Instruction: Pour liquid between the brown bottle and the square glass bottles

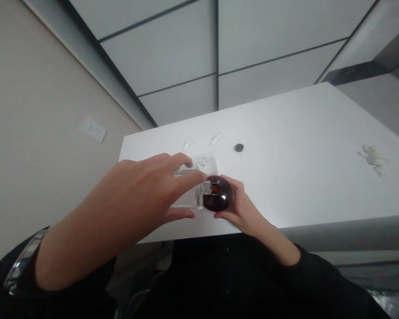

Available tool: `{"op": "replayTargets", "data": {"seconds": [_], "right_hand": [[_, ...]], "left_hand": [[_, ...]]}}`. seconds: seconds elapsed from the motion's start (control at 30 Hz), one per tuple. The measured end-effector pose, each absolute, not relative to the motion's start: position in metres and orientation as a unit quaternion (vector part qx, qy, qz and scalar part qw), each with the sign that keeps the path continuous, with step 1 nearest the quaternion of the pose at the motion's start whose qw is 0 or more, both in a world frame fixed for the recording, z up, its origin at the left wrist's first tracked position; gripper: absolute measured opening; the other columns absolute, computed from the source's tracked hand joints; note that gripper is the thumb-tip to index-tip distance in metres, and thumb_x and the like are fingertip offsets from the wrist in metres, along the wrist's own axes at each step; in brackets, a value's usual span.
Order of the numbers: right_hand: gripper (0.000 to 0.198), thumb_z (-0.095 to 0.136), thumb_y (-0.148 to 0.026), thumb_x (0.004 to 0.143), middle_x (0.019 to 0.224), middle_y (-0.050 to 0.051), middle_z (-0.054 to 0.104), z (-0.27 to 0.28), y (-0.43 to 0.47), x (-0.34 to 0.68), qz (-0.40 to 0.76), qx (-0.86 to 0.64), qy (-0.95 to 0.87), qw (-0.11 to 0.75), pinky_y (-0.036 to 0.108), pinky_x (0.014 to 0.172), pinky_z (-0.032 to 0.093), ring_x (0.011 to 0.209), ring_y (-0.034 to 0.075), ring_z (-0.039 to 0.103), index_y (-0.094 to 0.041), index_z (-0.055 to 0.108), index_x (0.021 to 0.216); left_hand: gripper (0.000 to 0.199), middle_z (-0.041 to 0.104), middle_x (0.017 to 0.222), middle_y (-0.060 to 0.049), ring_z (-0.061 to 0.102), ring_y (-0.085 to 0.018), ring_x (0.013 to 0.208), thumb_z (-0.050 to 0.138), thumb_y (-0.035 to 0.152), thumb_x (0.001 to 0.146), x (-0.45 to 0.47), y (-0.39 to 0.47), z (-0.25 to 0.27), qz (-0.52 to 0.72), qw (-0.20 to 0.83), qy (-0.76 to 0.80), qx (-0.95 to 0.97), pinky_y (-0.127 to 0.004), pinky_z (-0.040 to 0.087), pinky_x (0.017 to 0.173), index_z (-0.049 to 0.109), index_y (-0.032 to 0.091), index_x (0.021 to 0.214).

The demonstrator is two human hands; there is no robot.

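White table (302, 177) against beige wall, grey floor beyond. Step in hand, as I judge: pouring from clear bottle (190, 195) into dark red flask (218, 195), both at near table edge, mouths touching. Next move calls for steady tilt, mouths kept aligned. Left hand (142, 195) reaches in from near left, palm down, fingers clasped round tipped bottle. Right hand (241, 208) cups flask from right, fingers curled on it. Small black cap (239, 147) farther back; crumpled tissue (374, 159) far right.
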State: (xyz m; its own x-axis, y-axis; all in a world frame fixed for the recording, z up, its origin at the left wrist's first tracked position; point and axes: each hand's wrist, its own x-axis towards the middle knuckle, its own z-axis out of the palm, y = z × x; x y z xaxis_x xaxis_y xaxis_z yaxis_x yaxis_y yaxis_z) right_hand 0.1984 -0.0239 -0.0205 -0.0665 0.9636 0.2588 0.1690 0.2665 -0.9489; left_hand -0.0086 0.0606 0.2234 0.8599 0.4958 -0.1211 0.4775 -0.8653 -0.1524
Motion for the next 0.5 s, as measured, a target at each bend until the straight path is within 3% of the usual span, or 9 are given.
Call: {"op": "replayTargets", "data": {"seconds": [0.5], "right_hand": [[0.091, 0.080, -0.063, 0.091, 0.160, 0.021, 0.056, -0.0178, -0.0240, 0.1987, 0.375, -0.457, -0.629, 0.504, 0.062, 0.122, 0.049, 0.149, 0.039, 0.058, -0.028, 0.035, 0.161]], "left_hand": [[0.042, 0.075, 0.135, -0.011, 0.077, -0.035, 0.112, 0.076, 0.046, 0.099, -0.0070, 0.0617, 0.2257, 0.076, 0.068, -0.232, -0.967, -0.042, 0.064, 0.081, 0.069, 0.032, 0.138]]}}
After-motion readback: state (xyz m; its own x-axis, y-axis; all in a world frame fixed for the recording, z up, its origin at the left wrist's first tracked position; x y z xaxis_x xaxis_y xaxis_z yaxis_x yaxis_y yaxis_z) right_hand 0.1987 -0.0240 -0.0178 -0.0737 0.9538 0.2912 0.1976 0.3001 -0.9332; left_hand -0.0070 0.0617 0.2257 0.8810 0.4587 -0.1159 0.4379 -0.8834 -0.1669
